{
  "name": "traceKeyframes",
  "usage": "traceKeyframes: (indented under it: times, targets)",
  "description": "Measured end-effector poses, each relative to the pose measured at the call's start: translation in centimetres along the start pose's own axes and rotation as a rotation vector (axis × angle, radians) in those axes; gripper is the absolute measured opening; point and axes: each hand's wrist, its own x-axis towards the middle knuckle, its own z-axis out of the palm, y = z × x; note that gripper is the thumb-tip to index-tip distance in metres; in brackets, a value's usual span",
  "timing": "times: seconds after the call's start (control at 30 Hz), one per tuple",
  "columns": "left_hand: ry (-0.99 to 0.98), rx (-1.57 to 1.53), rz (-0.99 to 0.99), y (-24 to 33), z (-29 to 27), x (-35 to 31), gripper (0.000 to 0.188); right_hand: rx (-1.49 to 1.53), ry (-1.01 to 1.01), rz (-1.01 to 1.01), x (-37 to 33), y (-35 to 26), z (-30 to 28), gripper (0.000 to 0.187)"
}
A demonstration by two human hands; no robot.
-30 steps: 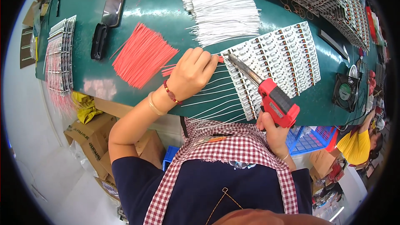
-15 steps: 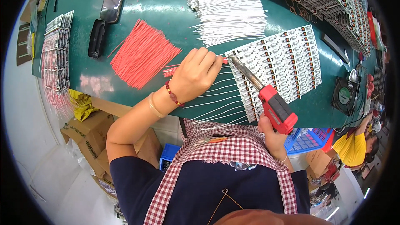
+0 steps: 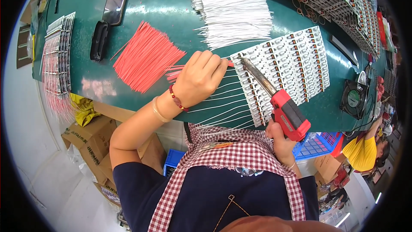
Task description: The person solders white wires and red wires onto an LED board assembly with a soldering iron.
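Note:
My left hand (image 3: 201, 75) is closed around several red wires (image 3: 174, 74), whose ends poke out at its right by the top left corner of a circuit board panel (image 3: 296, 62). In my right hand (image 3: 280, 139) is a red and black soldering iron (image 3: 289, 114). Its metal tip rests at or just above the panel's corner, close to the red wire ends; contact is hard to tell. White wires (image 3: 221, 107) stick out from the panel's left edge toward me. A pile of red wires (image 3: 146, 58) lies left of my hand, and a bundle of white wires (image 3: 234, 13) lies beyond it.
Stacked board panels (image 3: 343, 4) stand at the far right, near a small black fan (image 3: 355, 99). At the left lie wired panels (image 3: 59, 56), a black case (image 3: 99, 41) and a phone (image 3: 116, 0). A person in yellow (image 3: 362, 152) sits at the right.
The soldering iron has shifted slightly right and down, its tip drawing a little away from the red wire ends. My left hand stays nearly where it was, still gripping the red wires.

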Motion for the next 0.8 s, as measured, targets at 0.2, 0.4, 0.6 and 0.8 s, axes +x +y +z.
traceKeyframes:
  times: [0.2,0.4,0.6,0.8]
  targets:
    - [0.124,0.025,0.147,0.1,0.0,0.1,0.025,0.058,-0.020,0.004,-0.7,0.2,-0.5,0.034]
    - [0.034,-0.021,0.087,0.1,0.0,-0.1,0.032,0.080,-0.024,0.057,-0.9,0.4,-0.8,0.034]
    - [0.159,-0.147,-0.202,-0.2,0.3,0.1,0.019,0.125,-0.021,0.068,-0.5,-0.4,-1.0,0.035]
    - [0.119,-0.134,-0.350,0.4,0.7,0.8,0.014,0.195,-0.038,0.045,-0.2,-0.5,-1.1,0.035]
